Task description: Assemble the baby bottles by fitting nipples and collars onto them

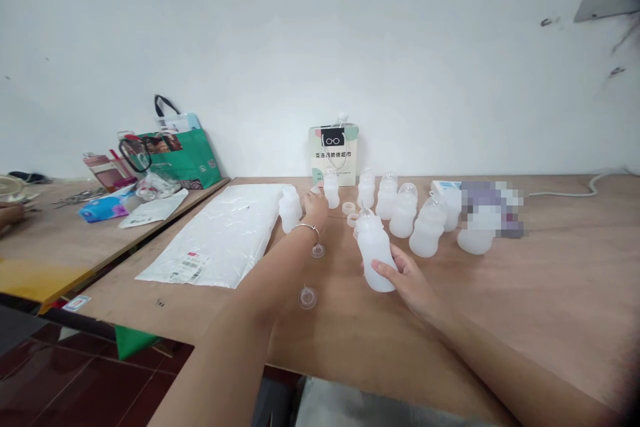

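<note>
My right hand (403, 277) is wrapped round a frosted white baby bottle (376, 257) with a clear teat on top, tilted slightly left above the table. My left hand (315, 205), with a bracelet at the wrist, reaches forward beside another frosted bottle (331, 190). Its fingers are mostly hidden by the back of the hand. White rings (349, 209) lie between the hands. Two clear teats, one nearer me (307, 297) and one by the left wrist (318, 251), rest on the wood. Several similar bottles (404, 212) stand to the right, and one (290, 210) stands left of my left hand.
A large white plastic mailer (220, 227) lies on the table (340, 340) at left. Against the wall stands a paper bag (316, 147). On the adjoining left table are a green bag (200, 160), a pink bottle (100, 170) and a blue tissue pack (105, 207). A cable (595, 187) runs at back right.
</note>
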Action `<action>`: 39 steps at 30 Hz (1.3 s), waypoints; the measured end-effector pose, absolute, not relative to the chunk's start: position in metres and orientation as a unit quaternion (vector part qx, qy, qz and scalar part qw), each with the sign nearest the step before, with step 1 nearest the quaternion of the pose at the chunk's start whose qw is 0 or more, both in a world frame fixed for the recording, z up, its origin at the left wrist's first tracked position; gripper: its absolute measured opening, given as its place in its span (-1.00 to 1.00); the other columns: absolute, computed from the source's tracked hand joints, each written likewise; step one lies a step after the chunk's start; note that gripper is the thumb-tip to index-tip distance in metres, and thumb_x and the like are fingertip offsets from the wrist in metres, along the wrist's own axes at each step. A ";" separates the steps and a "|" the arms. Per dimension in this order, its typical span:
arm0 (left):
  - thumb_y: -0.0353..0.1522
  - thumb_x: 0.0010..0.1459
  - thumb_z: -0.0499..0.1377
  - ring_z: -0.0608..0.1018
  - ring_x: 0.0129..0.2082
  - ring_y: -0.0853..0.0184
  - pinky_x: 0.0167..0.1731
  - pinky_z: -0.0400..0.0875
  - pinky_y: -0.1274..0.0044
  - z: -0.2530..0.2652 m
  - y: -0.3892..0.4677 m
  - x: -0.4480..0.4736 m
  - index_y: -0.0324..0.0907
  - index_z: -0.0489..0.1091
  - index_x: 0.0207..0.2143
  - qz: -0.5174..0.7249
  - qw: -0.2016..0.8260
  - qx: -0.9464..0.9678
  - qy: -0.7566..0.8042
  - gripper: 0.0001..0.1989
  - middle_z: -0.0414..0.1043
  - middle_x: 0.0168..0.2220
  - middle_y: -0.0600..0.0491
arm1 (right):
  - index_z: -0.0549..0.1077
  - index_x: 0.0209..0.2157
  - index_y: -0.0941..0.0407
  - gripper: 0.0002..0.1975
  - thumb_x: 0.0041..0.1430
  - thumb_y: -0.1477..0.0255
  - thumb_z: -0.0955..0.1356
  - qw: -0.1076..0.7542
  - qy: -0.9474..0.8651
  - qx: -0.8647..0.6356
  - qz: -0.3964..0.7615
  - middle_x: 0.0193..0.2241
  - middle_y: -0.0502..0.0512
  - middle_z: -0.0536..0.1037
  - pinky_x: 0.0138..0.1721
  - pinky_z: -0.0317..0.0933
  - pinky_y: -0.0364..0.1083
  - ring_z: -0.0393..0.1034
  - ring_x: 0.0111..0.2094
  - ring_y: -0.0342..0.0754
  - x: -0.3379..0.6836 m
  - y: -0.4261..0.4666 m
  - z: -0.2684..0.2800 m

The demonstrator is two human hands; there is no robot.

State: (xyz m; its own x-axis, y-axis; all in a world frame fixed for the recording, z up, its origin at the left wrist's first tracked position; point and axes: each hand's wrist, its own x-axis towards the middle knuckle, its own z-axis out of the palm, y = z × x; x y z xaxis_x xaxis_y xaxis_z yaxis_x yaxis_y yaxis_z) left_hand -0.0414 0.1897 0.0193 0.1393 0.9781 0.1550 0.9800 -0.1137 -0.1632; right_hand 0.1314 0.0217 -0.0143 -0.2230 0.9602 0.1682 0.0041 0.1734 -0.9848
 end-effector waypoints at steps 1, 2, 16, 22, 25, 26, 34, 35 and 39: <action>-0.48 0.08 0.08 0.33 -0.06 -0.05 -0.17 0.12 0.25 0.018 0.192 -0.042 -0.40 0.31 -0.14 0.003 0.113 -0.740 -0.663 -0.73 0.36 -0.17 -0.30 | 0.33 -0.09 0.10 -0.54 -0.01 0.17 0.34 0.474 -0.603 -0.400 0.501 -0.13 0.12 0.46 -0.21 0.25 -0.06 0.34 -0.14 0.02 0.131 0.021 -0.014; -0.48 0.06 0.10 0.34 -0.07 -0.04 -0.17 0.12 0.27 0.016 0.194 -0.042 -0.39 0.32 -0.14 0.003 0.111 -0.733 -0.671 -0.73 0.37 -0.18 -0.29 | 0.33 -0.09 0.10 -0.54 -0.01 0.17 0.34 0.471 -0.607 -0.399 0.500 -0.13 0.11 0.46 -0.21 0.25 -0.06 0.33 -0.14 0.02 0.131 0.021 -0.014; -0.22 0.03 0.11 0.45 -0.21 0.24 -0.18 0.29 0.43 0.067 0.106 -0.057 -0.24 0.35 -0.14 -0.435 -0.094 -0.726 -0.525 -0.63 0.42 -0.25 -0.04 | 0.30 -0.07 0.11 -0.53 0.00 0.18 0.34 0.448 -0.641 -0.399 0.480 -0.17 0.11 0.44 -0.19 0.27 -0.05 0.34 -0.17 0.01 0.130 0.022 -0.018; -0.28 0.03 0.16 0.47 -0.09 0.27 -0.03 0.29 0.41 0.053 0.077 -0.051 -0.22 0.39 -0.28 -0.612 -0.559 -0.492 -0.268 -0.78 0.43 -0.16 -0.03 | 0.30 -0.06 0.12 -0.52 0.00 0.19 0.34 0.444 -0.669 -0.393 0.447 -0.15 0.13 0.42 -0.16 0.26 -0.05 0.32 -0.14 0.02 0.129 0.025 -0.023; -0.32 0.00 0.21 0.45 -0.07 0.25 -0.05 0.29 0.40 0.043 0.069 -0.043 -0.20 0.36 -0.21 -0.604 -0.564 -0.510 -0.241 -0.73 0.42 -0.14 -0.03 | 0.28 -0.04 0.11 -0.52 0.02 0.19 0.34 0.440 -0.674 -0.393 0.446 -0.12 0.13 0.42 -0.14 0.25 -0.05 0.32 -0.12 0.02 0.130 0.025 -0.023; -0.33 -0.01 0.22 0.45 -0.08 0.26 -0.06 0.30 0.41 0.042 0.067 -0.042 -0.20 0.35 -0.18 -0.594 -0.556 -0.528 -0.241 -0.70 0.42 -0.16 -0.03 | 0.29 -0.04 0.11 -0.52 0.02 0.19 0.34 0.439 -0.674 -0.395 0.443 -0.12 0.12 0.42 -0.13 0.25 -0.05 0.31 -0.11 0.02 0.130 0.025 -0.023; -0.31 0.05 0.19 0.42 -0.13 0.28 -0.09 0.29 0.41 0.040 0.051 -0.046 -0.03 0.18 0.07 -0.499 -0.457 -0.692 -0.251 -0.50 0.38 -0.15 0.02 | 0.31 -0.06 0.12 -0.53 0.02 0.18 0.32 0.447 -0.688 -0.405 0.402 -0.16 0.12 0.45 -0.19 0.28 -0.03 0.34 -0.17 0.03 0.131 0.025 -0.024; -0.30 0.07 0.16 0.41 -0.12 0.29 -0.09 0.29 0.42 0.039 0.050 -0.047 -0.03 0.21 0.03 -0.493 -0.438 -0.705 -0.261 -0.56 0.37 -0.12 0.02 | 0.31 -0.07 0.12 -0.53 0.02 0.18 0.32 0.444 -0.694 -0.406 0.395 -0.17 0.12 0.45 -0.20 0.28 -0.04 0.35 -0.18 0.03 0.131 0.024 -0.024; -0.23 0.16 0.04 0.41 -0.21 0.34 -0.17 0.30 0.47 0.034 0.049 -0.044 -0.07 0.30 -0.09 -0.520 -0.352 -0.711 -0.315 -0.73 0.37 -0.17 0.05 | 0.31 -0.08 0.12 -0.57 0.04 0.18 0.30 0.426 -0.719 -0.409 0.365 -0.21 0.11 0.45 -0.28 0.28 -0.06 0.34 -0.24 0.02 0.129 0.017 -0.022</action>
